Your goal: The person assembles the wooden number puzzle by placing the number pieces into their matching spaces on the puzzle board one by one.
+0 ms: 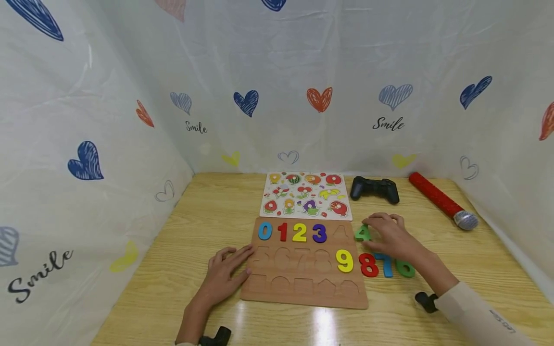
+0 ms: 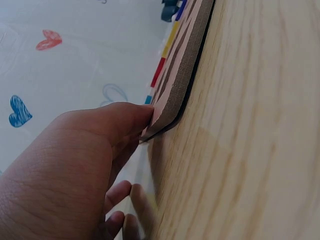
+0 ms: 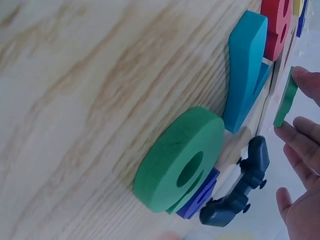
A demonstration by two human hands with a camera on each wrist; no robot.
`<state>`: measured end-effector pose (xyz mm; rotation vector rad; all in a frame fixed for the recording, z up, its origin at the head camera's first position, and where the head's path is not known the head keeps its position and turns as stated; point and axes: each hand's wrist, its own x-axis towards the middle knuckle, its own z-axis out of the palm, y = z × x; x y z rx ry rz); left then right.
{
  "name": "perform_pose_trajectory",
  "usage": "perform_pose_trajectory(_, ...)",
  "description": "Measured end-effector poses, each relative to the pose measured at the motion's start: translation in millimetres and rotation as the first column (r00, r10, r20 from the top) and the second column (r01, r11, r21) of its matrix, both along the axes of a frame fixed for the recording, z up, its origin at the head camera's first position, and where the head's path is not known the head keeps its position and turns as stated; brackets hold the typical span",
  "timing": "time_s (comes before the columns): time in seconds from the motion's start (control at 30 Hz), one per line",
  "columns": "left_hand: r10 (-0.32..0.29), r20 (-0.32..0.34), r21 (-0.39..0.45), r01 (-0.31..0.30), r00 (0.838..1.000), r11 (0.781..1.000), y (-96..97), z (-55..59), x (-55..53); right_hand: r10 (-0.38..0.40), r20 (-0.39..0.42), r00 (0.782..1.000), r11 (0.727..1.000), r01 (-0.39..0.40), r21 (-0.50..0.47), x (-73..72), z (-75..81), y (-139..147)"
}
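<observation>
A wooden number board [image 1: 281, 288] lies on the table with 0, 1, 2 and 3 in its top row and a yellow 9 [image 1: 345, 261] at the right of its middle row. My left hand [image 1: 222, 278] rests at the board's left edge, thumb and fingertips touching it. Just right of the board's upper corner, my right hand [image 1: 389, 235] pinches the green number 4 [image 1: 362, 233] between thumb and fingers, lifted off the table in the right wrist view. Below that hand lie a red 8 [image 1: 369, 265], a blue 7 [image 3: 246, 70] and a green 6 [image 3: 175, 160]. A purple number [image 3: 199, 194] sits behind the 6.
A fruit picture board [image 1: 305, 196] lies directly behind the number board. To its right are a black game controller [image 1: 374, 189] and a red microphone [image 1: 441, 199]. White sheeting printed with hearts [image 1: 277, 134] encloses the table's back and sides.
</observation>
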<state>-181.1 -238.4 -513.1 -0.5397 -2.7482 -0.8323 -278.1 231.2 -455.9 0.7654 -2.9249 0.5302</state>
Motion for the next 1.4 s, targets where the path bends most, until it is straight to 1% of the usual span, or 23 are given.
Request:
perform_pose_trajectory(0.23, 0.002, 0.003, -0.002, -0.002, 1.000, 1.000, 0.2, 1.7, 1.0, 0.007, -0.011, 1.000, 1.000, -0.007, -0.002, 0.7, 1.9, -7)
perform_pose_trajectory(0.63, -0.009, 0.005, 0.003, 0.009, 1.000, 1.000, 0.3, 2.6, -0.3, 0.035, -0.035, 0.999, 0.999, -0.036, -0.006, -2.8, -1.9, -11)
perform_pose_trajectory(0.83, -0.007, 0.013, 0.009, 0.007, 1.000, 1.000, 0.3, 2.1, 0.4, 0.044, -0.027, 0.999, 0.999, -0.044, -0.009, -3.8, -2.3, -15)
perform_pose_trajectory(1.4, -0.004, 0.007, 0.005, 0.004, 1.000, 1.000, 0.3, 0.8, 0.6, 0.058, -0.022, 0.998, 0.998, -0.059, -0.014, -4.1, -2.4, -26)
